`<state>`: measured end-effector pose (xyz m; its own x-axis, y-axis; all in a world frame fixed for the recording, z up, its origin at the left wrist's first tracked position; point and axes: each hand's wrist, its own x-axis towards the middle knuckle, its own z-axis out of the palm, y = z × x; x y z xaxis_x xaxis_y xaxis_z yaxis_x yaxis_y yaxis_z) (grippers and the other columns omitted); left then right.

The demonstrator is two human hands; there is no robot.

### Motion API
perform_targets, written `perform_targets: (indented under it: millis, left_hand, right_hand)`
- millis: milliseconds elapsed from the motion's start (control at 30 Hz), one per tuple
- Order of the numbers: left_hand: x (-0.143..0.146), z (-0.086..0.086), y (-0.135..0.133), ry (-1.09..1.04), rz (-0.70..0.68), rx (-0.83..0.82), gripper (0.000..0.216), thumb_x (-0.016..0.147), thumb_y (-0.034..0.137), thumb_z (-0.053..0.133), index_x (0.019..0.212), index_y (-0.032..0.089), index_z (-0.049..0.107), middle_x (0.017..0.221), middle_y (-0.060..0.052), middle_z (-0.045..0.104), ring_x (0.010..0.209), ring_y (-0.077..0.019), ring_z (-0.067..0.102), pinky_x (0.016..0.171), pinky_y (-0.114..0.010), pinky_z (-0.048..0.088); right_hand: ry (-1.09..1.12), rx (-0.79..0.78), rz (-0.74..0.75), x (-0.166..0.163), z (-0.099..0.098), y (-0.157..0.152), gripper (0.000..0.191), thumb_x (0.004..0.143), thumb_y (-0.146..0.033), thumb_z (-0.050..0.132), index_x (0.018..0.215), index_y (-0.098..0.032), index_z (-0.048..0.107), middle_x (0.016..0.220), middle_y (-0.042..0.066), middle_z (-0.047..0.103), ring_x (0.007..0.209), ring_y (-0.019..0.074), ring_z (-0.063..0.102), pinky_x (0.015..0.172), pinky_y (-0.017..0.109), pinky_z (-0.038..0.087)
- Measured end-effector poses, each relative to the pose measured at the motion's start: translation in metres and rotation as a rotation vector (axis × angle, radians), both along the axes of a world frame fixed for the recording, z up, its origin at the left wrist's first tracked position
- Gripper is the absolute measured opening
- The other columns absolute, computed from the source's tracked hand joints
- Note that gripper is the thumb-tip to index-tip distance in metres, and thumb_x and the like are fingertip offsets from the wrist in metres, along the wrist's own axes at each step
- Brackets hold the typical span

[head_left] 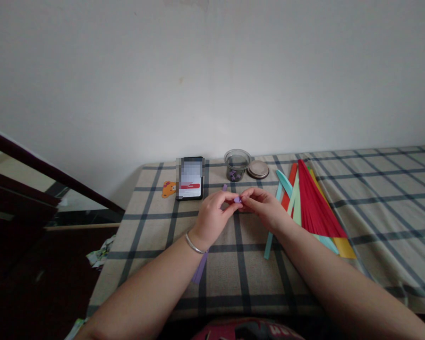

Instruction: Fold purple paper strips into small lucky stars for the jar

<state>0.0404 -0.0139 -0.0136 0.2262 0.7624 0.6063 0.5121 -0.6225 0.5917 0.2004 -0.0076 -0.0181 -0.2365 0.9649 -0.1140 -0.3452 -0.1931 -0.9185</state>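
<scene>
Between the fingertips of both hands is a small folded piece of purple paper. My left hand, with a silver bangle at its wrist, pinches it from the left. From the right, my right hand pinches the same piece, its fingers closed. Under my left wrist lie purple paper strips, partly hidden by the arm. Another bit of purple strip shows just beyond my left hand. Behind the hands stands a clear plastic cup with small purple pieces at its bottom.
A round lid lies beside the cup. A phone with a bear-shaped piece is at the left. Red paper strips, with orange, green, yellow and turquoise ones, spread at the right on the checked cloth. A wall borders the back.
</scene>
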Motion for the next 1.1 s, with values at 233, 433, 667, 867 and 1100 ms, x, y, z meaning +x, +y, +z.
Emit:
perform_targets:
  millis: [233,433,667,867,1100]
  left_hand:
    - [-0.0003,0.0007,-0.0002,0.007,-0.01,0.005,0.013,0.075,0.018,0.068,0.086,0.018,0.061,0.078,-0.001,0.068,0.071,-0.0135,0.064,0.07,-0.028,0.052]
    - [-0.0006,0.0018,-0.0005,0.026,-0.03,-0.002,0.015,0.075,0.019,0.068,0.087,0.017,0.06,0.079,-0.001,0.067,0.072,-0.0139,0.063,0.07,-0.028,0.052]
    - [-0.001,0.0023,-0.0006,0.062,-0.047,0.002,0.012,0.077,0.019,0.066,0.087,0.017,0.061,0.079,-0.002,0.067,0.074,-0.0151,0.063,0.07,-0.029,0.052]
    - [-0.0013,0.0014,-0.0002,0.038,-0.045,-0.017,0.01,0.078,0.017,0.064,0.088,0.018,0.061,0.08,-0.002,0.068,0.074,-0.0143,0.064,0.071,-0.029,0.053]
    - [-0.0003,0.0021,0.0004,0.009,-0.067,-0.049,0.012,0.077,0.017,0.065,0.088,0.018,0.061,0.082,-0.001,0.068,0.072,-0.0129,0.064,0.071,-0.027,0.053]
  right_hand:
    - [-0.029,0.035,-0.022,-0.0021,0.0028,-0.001,0.03,0.057,-0.039,0.08,0.067,-0.019,0.06,0.065,-0.005,0.062,0.058,0.0083,0.058,0.063,0.024,0.049]
    - [-0.076,0.053,-0.017,-0.002,0.0011,-0.0004,0.032,0.059,-0.042,0.078,0.069,-0.019,0.058,0.065,-0.004,0.059,0.059,0.0093,0.057,0.063,0.024,0.05]
    - [-0.071,0.065,-0.019,-0.0019,0.002,-0.0006,0.033,0.058,-0.042,0.078,0.068,-0.019,0.057,0.065,-0.004,0.059,0.06,0.0096,0.057,0.062,0.025,0.051]
    - [-0.075,0.077,0.0,-0.0021,0.0034,-0.0004,0.033,0.057,-0.041,0.079,0.067,-0.019,0.055,0.064,-0.004,0.059,0.057,0.0097,0.057,0.059,0.025,0.05]
    - [-0.061,0.071,0.001,-0.0017,0.0006,0.0001,0.033,0.058,-0.041,0.079,0.067,-0.019,0.055,0.064,-0.004,0.058,0.056,0.0088,0.056,0.059,0.024,0.049]
